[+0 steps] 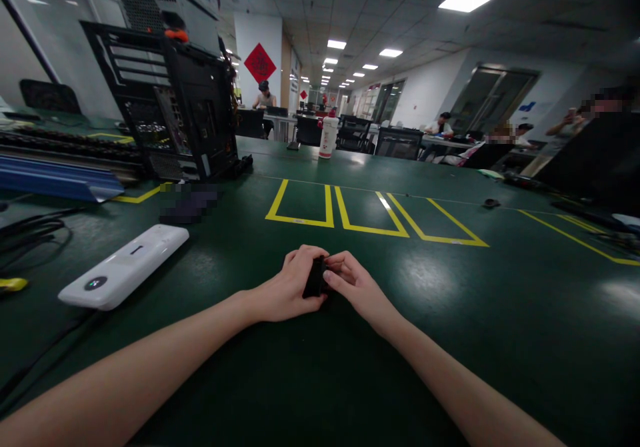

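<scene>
A small black object (314,279) stands between my hands, low over the near middle of the green table (300,374). My left hand (293,286) is wrapped round its left side, with the thumb along the bottom and the fingers over the top. From the right, my right hand (353,284) pinches at the object's right edge with thumb and fingertips. What exactly the right fingertips grip is too small and dark to make out. Both forearms reach in from the lower corners.
A white device (135,264) lies on the left beside black cables (45,360). Behind it stands an open black computer case (190,107). Yellow tape frames (370,230) mark the table ahead, with a white bottle (328,135) beyond. Several people sit farther back.
</scene>
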The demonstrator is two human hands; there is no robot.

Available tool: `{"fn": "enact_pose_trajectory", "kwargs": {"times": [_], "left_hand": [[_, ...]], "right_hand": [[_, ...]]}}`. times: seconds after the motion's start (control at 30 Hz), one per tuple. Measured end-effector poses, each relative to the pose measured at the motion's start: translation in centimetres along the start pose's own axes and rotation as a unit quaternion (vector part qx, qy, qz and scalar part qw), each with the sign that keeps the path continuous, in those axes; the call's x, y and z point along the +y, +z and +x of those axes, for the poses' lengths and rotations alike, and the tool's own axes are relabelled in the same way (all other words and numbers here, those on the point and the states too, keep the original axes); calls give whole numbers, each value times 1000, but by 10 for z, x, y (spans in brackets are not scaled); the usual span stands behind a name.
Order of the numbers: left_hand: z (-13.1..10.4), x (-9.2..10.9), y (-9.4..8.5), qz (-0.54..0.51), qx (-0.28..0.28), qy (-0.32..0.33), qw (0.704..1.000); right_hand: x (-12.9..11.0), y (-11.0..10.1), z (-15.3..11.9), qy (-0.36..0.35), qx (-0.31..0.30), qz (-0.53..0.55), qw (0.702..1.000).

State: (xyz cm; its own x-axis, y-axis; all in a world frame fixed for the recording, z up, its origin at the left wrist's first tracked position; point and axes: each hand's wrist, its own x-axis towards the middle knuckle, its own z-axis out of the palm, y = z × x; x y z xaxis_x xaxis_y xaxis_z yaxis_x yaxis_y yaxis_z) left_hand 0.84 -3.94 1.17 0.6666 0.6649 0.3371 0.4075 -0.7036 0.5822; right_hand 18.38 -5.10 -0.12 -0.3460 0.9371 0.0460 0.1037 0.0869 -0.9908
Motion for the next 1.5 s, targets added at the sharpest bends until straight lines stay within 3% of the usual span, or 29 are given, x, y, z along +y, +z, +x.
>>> {"fn": "enact_pose_trajectory", "kwargs": {"times": [0.33, 0.73, 1.03, 1.33, 1.5], "left_hand": [[0, 0, 0, -13, 0, -4, 1000], [1, -2, 2, -8, 15, -3, 1000], [1, -2, 2, -11, 8, -3, 1000], [2, -2, 2, -15, 8, -4, 1000], [1, -4, 4, -8, 14, -2, 1000]], "right_hand": [[-2, 0, 0, -29, -30, 11, 999], [-4, 2, 0, 0, 12, -38, 999], [-6, -2, -3, -29, -40, 6, 999], [-3, 1, 0, -22, 0, -31, 999], [-9, 0, -4, -21, -7, -80, 997]]}}
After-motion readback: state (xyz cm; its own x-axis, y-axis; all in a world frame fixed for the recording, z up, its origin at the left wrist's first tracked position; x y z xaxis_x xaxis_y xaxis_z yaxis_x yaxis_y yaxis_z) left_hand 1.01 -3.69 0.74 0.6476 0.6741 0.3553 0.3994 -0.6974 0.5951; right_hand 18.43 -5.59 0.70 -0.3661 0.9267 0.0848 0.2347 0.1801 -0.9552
